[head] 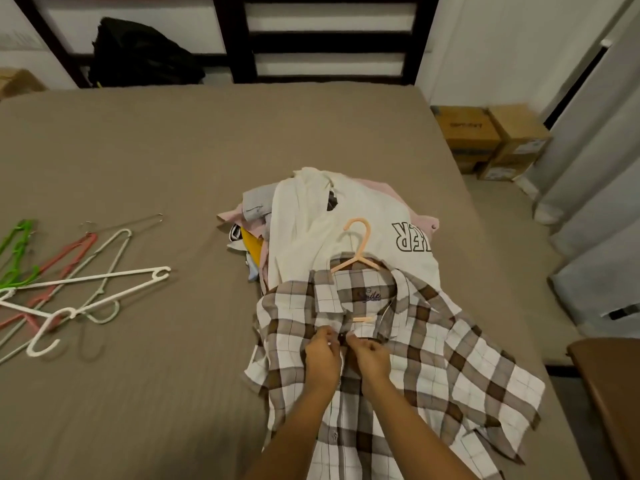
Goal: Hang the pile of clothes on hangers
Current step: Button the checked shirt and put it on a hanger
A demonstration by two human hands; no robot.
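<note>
a checked shirt (450,358) lies on the bed (173,150), its collar over the pile of clothes (304,216), with a peach hanger (358,244) inside the neck. the left hand (322,355) and the right hand (372,358) meet at the shirt front just below the collar. each grip is closed, pinching one edge of the cloth near a dark button. spare hangers (69,282) lie well apart at the left.

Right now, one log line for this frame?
step: buttoning | left hand: pinches brown-and-white plaid shirt front | right hand: pinches same front | peach plastic hanger: inside shirt collar
</note>
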